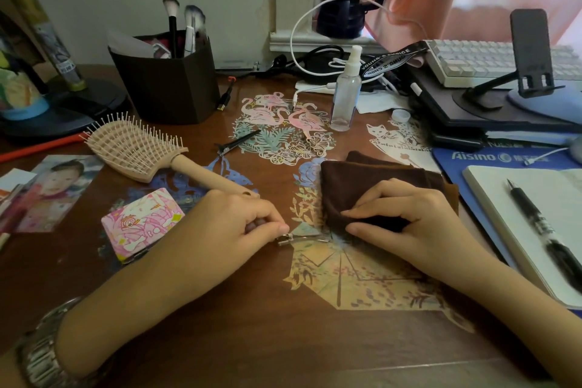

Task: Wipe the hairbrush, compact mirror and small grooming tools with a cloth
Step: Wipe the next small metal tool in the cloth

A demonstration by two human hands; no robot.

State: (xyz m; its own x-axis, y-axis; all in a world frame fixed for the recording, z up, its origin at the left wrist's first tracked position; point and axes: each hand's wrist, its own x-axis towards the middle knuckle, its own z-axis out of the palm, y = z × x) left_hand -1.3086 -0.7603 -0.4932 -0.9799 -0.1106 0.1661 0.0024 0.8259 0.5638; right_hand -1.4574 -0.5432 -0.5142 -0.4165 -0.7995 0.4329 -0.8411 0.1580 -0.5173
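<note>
At the left of the frame I see the hairbrush (138,148), pale plastic with a vented paddle and stiff bristles pointing up, its smooth handle running toward the centre. It lies within easy reach, I judge parked until its turn. Just below it, lower left, sits the compact mirror (143,224), a flat, closed rectangle with a glossy pink cartoon cover.

My left hand (239,220), at centre, has its fingers curled and its fingertips pinching the end of a small metal clip (302,238), thin and shiny, lying flat on the wooden desk (267,340). I take it that the pinch pins the clip so it cannot skate on the slick surface while it is wiped.

Right of centre, my right hand (406,214) bunches the near edge of the brown cloth (371,179) between thumb and fingers, touching the clip's far tip. The cloth is soft, napped and folded in layers, which gives a thick pad to rub with.

Above centre a black hair clip (237,142) and a gold tool (311,140) wait on paper cut-outs; a clear spray bottle (345,94) stands upright nearby, handy for damping the cloth.
</note>
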